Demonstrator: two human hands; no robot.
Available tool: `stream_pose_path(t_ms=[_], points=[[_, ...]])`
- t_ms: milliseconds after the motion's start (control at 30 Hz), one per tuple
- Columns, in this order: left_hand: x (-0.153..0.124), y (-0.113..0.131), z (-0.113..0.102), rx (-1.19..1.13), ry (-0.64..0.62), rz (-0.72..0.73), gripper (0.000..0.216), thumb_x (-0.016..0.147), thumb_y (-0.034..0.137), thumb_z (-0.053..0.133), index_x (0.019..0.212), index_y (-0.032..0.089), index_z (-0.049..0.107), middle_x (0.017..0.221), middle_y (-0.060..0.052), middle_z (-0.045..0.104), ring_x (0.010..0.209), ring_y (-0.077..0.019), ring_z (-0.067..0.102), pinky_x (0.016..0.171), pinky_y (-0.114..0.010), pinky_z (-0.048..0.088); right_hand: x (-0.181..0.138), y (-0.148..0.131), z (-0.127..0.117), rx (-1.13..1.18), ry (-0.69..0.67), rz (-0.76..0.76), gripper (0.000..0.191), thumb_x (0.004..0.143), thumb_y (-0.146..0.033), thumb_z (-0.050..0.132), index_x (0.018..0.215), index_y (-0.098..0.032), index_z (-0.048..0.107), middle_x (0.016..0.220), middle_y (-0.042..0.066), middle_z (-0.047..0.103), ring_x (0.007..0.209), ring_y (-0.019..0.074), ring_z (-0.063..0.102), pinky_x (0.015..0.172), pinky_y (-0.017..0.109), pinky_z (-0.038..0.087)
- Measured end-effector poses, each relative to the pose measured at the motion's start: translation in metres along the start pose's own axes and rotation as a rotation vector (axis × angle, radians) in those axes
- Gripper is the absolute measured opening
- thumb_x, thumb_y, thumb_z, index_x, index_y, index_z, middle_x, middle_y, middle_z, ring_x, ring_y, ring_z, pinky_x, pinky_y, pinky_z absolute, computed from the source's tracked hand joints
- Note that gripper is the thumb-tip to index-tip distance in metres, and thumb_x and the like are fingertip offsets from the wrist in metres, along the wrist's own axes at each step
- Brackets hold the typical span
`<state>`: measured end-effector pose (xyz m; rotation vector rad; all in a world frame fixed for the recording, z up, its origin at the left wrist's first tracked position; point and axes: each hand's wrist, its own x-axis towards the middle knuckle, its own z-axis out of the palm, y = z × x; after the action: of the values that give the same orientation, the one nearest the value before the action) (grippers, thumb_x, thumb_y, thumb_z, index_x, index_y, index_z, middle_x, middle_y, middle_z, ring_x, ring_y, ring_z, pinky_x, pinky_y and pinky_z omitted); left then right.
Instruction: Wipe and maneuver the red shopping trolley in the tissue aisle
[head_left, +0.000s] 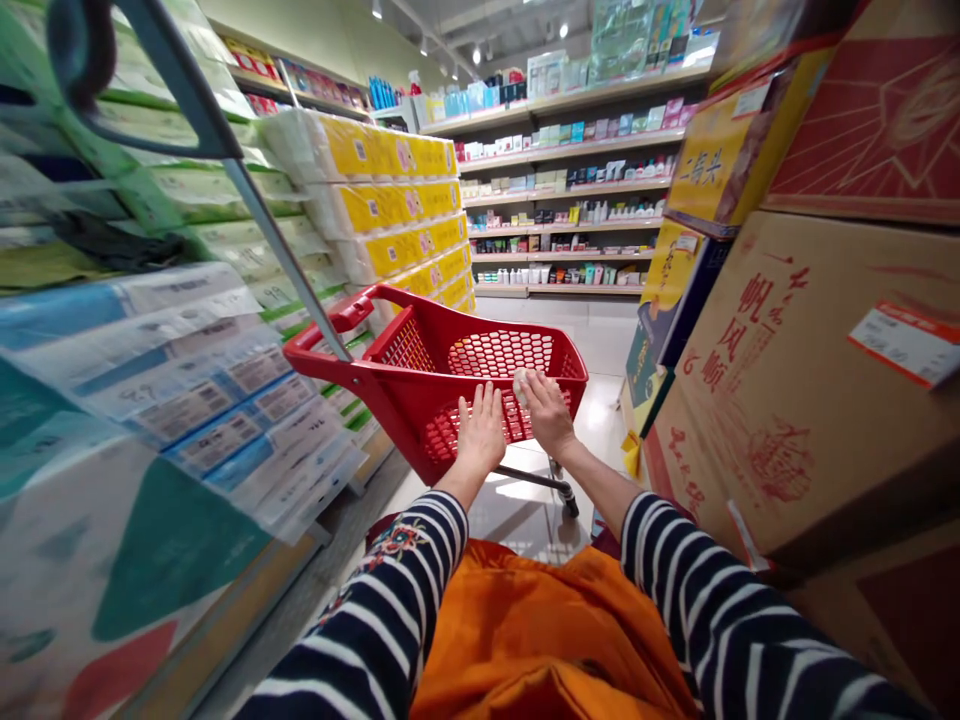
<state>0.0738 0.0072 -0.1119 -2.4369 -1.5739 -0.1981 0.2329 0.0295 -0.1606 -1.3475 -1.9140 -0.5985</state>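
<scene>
A red plastic shopping cart (420, 350) stands tipped in the aisle in front of me, its mesh basket empty. My left hand (480, 430) lies flat on the near side of the basket, fingers stretched out. My right hand (546, 412) rests beside it on the same mesh wall, fingers closed on a small white wad (520, 385) that it presses against the plastic. Both arms wear navy and white striped sleeves over an orange garment (540, 630).
Stacked tissue packs (187, 380) and yellow paper rolls (397, 200) line the left side. Large cardboard boxes (795, 380) crowd the right. A grey metal handle bar (225, 150) crosses the upper left. Shelves of toiletries (570, 200) close the far end over a tiled floor.
</scene>
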Motion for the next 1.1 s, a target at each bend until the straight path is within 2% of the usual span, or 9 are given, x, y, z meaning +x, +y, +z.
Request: stream_pose_path(t_ms=[100,233,367,433,567,700,833,1000,1100], points=[[0.002,-0.005,-0.004,0.006,0.000,-0.009,0.066,0.080,0.020,0.035,0.143,0.007,0.018,0.153,-0.011,0.009,0.140,-0.0255,0.005,0.110,-0.054,0.007,0.004,-0.006,0.012,0.014,-0.038,-0.014,0.042,0.090,-0.010,0.034,0.128,-0.014,0.050,0.136,0.011,0.047,0.133,0.0218,0.032,0.108,0.045,0.029],[-0.003,-0.009,-0.001,0.019,-0.042,-0.002,0.066,0.080,0.019,0.036,0.142,0.007,0.020,0.152,-0.012,0.012,0.140,-0.0258,0.007,0.111,-0.053,0.007,-0.024,-0.016,0.027,0.007,-0.154,-0.041,0.040,0.089,-0.010,0.037,0.124,-0.015,0.054,0.132,0.012,0.050,0.129,0.0228,0.038,0.104,0.046,0.034],[-0.008,-0.014,0.006,0.021,-0.045,-0.014,0.064,0.081,0.020,0.035,0.142,0.007,0.021,0.152,-0.012,0.013,0.140,-0.0253,0.008,0.111,-0.053,0.008,-0.045,-0.026,0.028,0.000,-0.256,-0.058,0.042,0.086,-0.006,0.038,0.122,-0.015,0.056,0.130,0.013,0.053,0.125,0.0235,0.042,0.102,0.045,0.036],[-0.008,-0.019,0.006,0.018,-0.040,-0.024,0.064,0.081,0.020,0.035,0.142,0.007,0.022,0.152,-0.012,0.014,0.140,-0.0251,0.008,0.111,-0.053,0.008,-0.038,-0.031,0.024,0.021,-0.216,-0.077,0.044,0.086,-0.005,0.037,0.125,-0.014,0.054,0.132,0.012,0.050,0.128,0.0233,0.039,0.104,0.045,0.034],[-0.007,-0.033,0.001,0.032,-0.029,-0.063,0.064,0.082,0.020,0.035,0.142,0.007,0.020,0.152,-0.011,0.013,0.140,-0.0251,0.007,0.111,-0.053,0.008,0.004,-0.042,0.014,0.067,-0.081,-0.085,0.047,0.088,-0.006,0.032,0.131,-0.015,0.047,0.138,0.010,0.044,0.134,0.0215,0.028,0.108,0.046,0.028],[-0.011,-0.049,-0.001,0.050,-0.006,-0.085,0.061,0.084,0.020,0.032,0.142,0.007,0.020,0.152,-0.011,0.012,0.140,-0.0242,0.008,0.111,-0.053,0.008,0.032,-0.051,0.018,0.072,-0.076,-0.094,0.045,0.089,-0.007,0.033,0.132,-0.014,0.046,0.138,0.011,0.044,0.134,0.0227,0.027,0.108,0.047,0.026],[-0.020,-0.061,0.007,0.053,0.003,-0.077,0.062,0.083,0.022,0.034,0.142,0.007,0.022,0.152,-0.011,0.014,0.140,-0.0249,0.009,0.111,-0.053,0.008,0.015,-0.057,0.032,0.055,-0.172,-0.120,0.042,0.089,-0.009,0.037,0.129,-0.015,0.049,0.136,0.011,0.047,0.132,0.0243,0.031,0.105,0.047,0.031],[-0.034,-0.068,0.023,0.031,0.001,-0.089,0.063,0.081,0.021,0.037,0.142,0.009,0.023,0.151,-0.012,0.017,0.140,-0.0251,0.010,0.110,-0.053,0.008,-0.018,-0.063,0.040,0.020,-0.374,-0.153,0.042,0.087,-0.007,0.039,0.125,-0.013,0.053,0.132,0.013,0.050,0.126,0.0276,0.041,0.101,0.047,0.036],[-0.040,-0.074,0.025,0.017,0.001,-0.102,0.061,0.082,0.021,0.035,0.141,0.009,0.024,0.151,-0.012,0.019,0.139,-0.0249,0.012,0.111,-0.052,0.007,-0.014,-0.070,0.037,0.053,-0.357,-0.193,0.045,0.086,-0.008,0.038,0.129,-0.014,0.050,0.134,0.013,0.048,0.128,0.0258,0.037,0.102,0.046,0.035]])
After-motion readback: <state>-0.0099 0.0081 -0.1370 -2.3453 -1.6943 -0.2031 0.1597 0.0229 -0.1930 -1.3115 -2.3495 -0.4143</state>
